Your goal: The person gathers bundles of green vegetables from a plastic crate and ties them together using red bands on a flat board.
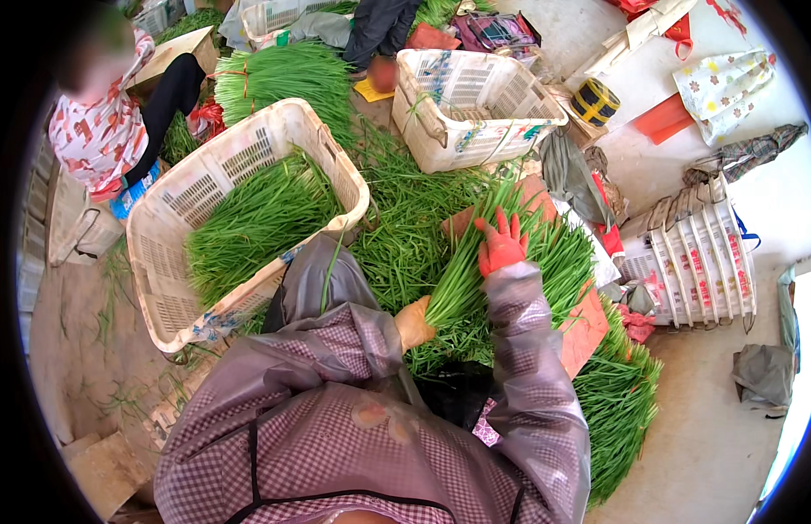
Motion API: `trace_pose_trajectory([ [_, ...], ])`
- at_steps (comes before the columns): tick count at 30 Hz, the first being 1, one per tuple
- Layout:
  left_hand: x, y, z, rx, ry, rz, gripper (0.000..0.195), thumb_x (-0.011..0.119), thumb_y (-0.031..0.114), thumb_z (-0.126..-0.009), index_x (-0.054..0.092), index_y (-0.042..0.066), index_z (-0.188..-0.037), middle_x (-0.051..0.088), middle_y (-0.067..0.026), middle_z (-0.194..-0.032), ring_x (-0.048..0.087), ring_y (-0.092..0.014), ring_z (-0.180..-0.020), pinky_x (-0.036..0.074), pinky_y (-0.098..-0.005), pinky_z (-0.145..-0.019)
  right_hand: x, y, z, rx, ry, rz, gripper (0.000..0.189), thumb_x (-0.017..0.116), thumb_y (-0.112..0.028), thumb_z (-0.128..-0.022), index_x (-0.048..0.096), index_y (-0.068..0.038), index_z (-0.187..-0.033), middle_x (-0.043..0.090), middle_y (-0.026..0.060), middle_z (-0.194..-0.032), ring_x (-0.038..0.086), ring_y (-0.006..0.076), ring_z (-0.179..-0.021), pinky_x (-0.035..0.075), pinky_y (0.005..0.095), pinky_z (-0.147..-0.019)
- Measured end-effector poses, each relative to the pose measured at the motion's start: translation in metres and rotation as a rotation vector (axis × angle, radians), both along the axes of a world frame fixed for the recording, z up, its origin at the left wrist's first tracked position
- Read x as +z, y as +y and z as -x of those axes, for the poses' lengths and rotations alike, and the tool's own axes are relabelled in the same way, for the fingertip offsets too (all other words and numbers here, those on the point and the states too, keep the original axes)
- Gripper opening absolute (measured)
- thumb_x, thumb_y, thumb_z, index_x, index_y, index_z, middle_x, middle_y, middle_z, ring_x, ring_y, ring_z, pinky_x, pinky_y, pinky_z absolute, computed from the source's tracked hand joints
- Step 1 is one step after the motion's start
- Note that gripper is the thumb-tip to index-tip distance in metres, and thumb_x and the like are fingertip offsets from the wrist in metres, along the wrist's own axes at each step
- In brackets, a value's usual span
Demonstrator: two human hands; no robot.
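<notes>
A bunch of garlic chives (459, 285) slants across my lap, its pale stem ends towards me. My left hand (415, 324), in a tan glove, grips those ends. Over the upper leaves is my right hand (504, 245), in a red glove, with its fingers spread and not closed around the bunch. To its right, more chives (566, 252) lie on a reddish board (585, 331). Loose green leaves (402, 245) are heaped beneath and beyond the bunch. At my left knee a white plastic crate (176, 213) holds a pile of chives (268, 219).
A second white crate (504, 141) stands ahead. Tied chives (281, 82) lie beyond the near crate; more chives (615, 412) are stacked at my right. A person (98, 141) sits at the left; another person's legs (379, 29) show ahead. A slatted crate (700, 262) lies right.
</notes>
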State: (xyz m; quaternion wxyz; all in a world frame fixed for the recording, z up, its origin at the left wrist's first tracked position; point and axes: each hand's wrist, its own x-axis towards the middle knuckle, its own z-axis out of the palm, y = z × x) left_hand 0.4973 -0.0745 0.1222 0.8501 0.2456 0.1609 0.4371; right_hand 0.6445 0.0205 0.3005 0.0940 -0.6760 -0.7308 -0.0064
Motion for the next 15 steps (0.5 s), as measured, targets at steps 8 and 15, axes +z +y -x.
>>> trace_pose_trajectory([
  [8, 0.033, -0.001, 0.013, -0.051, 0.126, -0.288, 0.033, 0.043, -0.003, -0.089, 0.048, 0.000, -0.122, 0.056, -0.0095, -0.120, 0.052, -0.016, -0.112, 0.039, -0.0250, -0.097, 0.006, 0.000, -0.009, 0.022, 0.012, 0.207, 0.041, 0.061, -0.030, -0.079, 0.056, -0.022, -0.118, 0.042, 0.0087, -0.140, 0.029, 0.0398, -0.133, 0.013, 0.0627, -0.106],
  [15, 0.027, -0.002, 0.011, -0.032, 0.075, -0.080, 0.033, 0.039, -0.003, -0.092, 0.046, -0.001, -0.123, 0.055, -0.0105, -0.122, 0.051, -0.016, -0.111, 0.038, -0.0262, -0.098, 0.031, -0.004, 0.005, 0.155, -0.049, 0.273, 0.052, 0.066, -0.027, -0.077, 0.049, -0.019, -0.126, 0.059, 0.0062, -0.117, 0.044, 0.0307, -0.122, 0.018, 0.0579, -0.107],
])
